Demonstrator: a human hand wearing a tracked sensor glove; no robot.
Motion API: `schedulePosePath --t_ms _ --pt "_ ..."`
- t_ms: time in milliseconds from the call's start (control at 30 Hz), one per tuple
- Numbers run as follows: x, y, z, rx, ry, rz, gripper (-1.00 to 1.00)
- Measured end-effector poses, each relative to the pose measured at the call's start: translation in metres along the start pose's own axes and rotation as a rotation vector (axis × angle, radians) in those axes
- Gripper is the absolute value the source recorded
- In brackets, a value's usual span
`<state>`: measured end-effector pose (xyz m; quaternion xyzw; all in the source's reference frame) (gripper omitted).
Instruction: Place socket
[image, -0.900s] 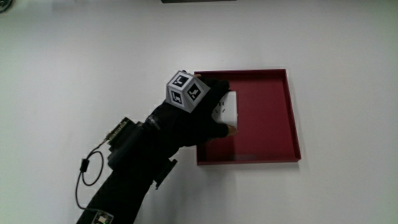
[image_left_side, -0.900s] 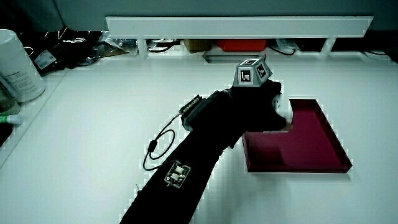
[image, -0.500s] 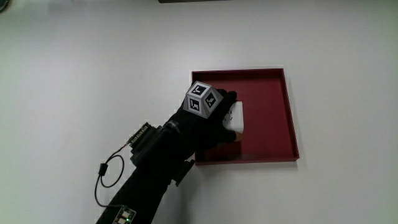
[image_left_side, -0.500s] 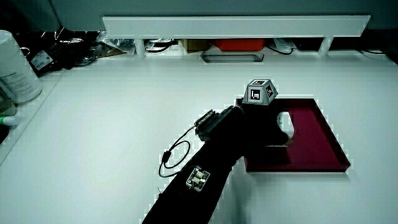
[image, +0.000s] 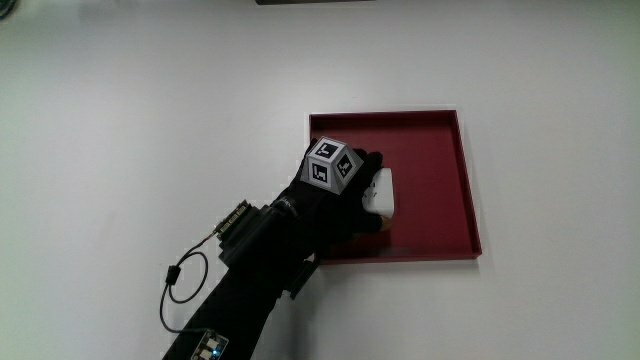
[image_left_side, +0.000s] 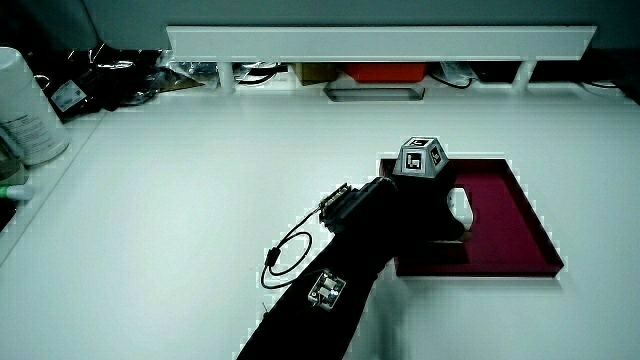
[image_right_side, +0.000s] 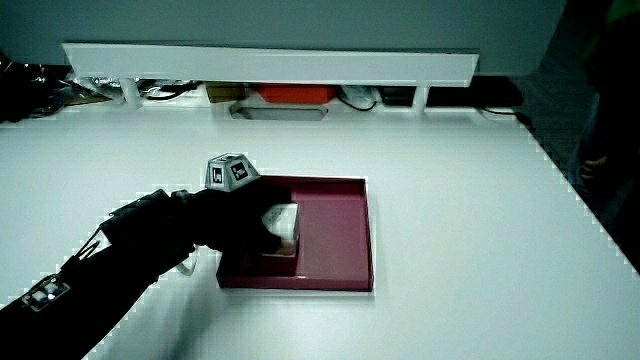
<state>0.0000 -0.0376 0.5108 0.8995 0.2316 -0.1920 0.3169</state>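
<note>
Hand (image: 345, 190) moved deeper over red tray (image: 440, 180) — fingers gripping white socket (image: 382, 192).

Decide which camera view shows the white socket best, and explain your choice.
The main view: it looks straight down on the socket inside the red tray, with its rounded end clear of the hand. In both side views the hand covers more, leaving only a slim white part.

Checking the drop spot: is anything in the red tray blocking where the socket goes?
Nothing visible does. The hand holds the white socket low inside the red tray, and the tray floor around it shows nothing else.
</note>
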Motion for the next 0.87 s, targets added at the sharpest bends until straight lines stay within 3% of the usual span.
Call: schedulePosePath --t_ms 333,433,500,533,567,633,667,700,767,867 --pt "-0.005 -0.005 -0.001 -0.008 -0.035 0.002 -0.54" --pt "-0.005 -0.012 0.008 0.013 -0.051 -0.018 -0.67" --pt "-0.015 -0.012 0.004 0.044 -0.103 -0.088 -0.75" --pt "-0.013 -0.020 0.014 0.058 -0.090 -0.096 -0.79" --pt "-0.019 -0.022 0.012 0.053 -0.163 -0.091 -0.83" --pt "-0.028 -0.029 0.016 0.101 -0.205 -0.183 -0.92" --pt "-0.025 -0.040 0.027 0.127 -0.192 -0.205 -0.96" --pt "-0.028 -0.048 0.031 0.099 -0.239 -0.154 -1.00" --pt "-0.039 -0.057 0.029 0.059 -0.355 -0.124 -1.00" --pt "-0.044 -0.077 0.043 0.166 -0.337 -0.283 -1.00"
